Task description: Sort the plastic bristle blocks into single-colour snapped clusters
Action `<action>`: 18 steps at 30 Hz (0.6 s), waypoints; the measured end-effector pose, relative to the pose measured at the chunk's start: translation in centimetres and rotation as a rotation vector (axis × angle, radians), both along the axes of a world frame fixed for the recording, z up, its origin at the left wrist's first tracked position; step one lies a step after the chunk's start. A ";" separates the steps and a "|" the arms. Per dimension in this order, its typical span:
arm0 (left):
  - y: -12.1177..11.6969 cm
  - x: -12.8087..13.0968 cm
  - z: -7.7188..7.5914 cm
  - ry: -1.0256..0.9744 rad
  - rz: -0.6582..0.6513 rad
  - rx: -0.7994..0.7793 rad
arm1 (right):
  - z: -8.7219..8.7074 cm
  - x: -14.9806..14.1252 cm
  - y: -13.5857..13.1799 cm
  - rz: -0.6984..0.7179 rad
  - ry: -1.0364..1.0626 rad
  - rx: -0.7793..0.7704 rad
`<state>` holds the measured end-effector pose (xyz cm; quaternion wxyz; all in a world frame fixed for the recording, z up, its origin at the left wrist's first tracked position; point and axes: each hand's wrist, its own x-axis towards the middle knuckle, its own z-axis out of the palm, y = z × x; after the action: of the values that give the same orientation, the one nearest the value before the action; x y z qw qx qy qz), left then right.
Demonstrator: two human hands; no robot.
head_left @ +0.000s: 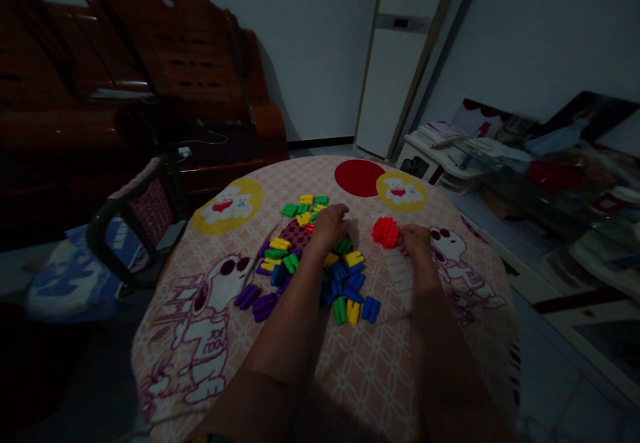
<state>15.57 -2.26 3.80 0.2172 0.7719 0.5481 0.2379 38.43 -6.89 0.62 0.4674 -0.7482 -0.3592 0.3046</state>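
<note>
Atop the round, pink-patterned, cloth-covered bench (370, 363), the right hand (416, 240) has its grip closed on the right edge of a knobbly, bright-red plastic cluster (385, 232), presumably steadying it with the other side left uncovered. The left hand (331, 226) hangs over short, ridged blue, green, yellow and purple plastic pieces (339, 271), probably spread loosely for easy picking; whether its grip (fingers curled) holds anything, I cannot tell.

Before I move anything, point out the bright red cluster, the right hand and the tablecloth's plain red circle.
Bright red cluster (385, 232): head view, its middle.
Right hand (416, 239): head view, middle of hand.
Plain red circle (360, 178): head view, its middle.
</note>
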 end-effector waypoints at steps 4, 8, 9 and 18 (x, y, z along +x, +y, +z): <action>0.8 -1.8 -0.9 0.153 -0.030 0.070 | -0.1 0.0 0.1 -0.002 0.008 0.011; 0.9 -1.5 -1.9 0.235 -0.040 0.077 | -0.1 0.0 0.0 -0.008 0.004 0.007; 0.9 -1.3 -2.0 0.226 -0.022 0.079 | -0.1 0.0 0.0 -0.010 0.001 0.008; 0.2 0.5 -0.2 -0.182 0.065 0.118 | -0.3 0.1 0.0 0.009 -0.021 0.014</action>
<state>16.02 -2.05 3.56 0.2124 0.7403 0.5359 0.3460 38.55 -6.87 0.36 0.4676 -0.7465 -0.3693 0.2963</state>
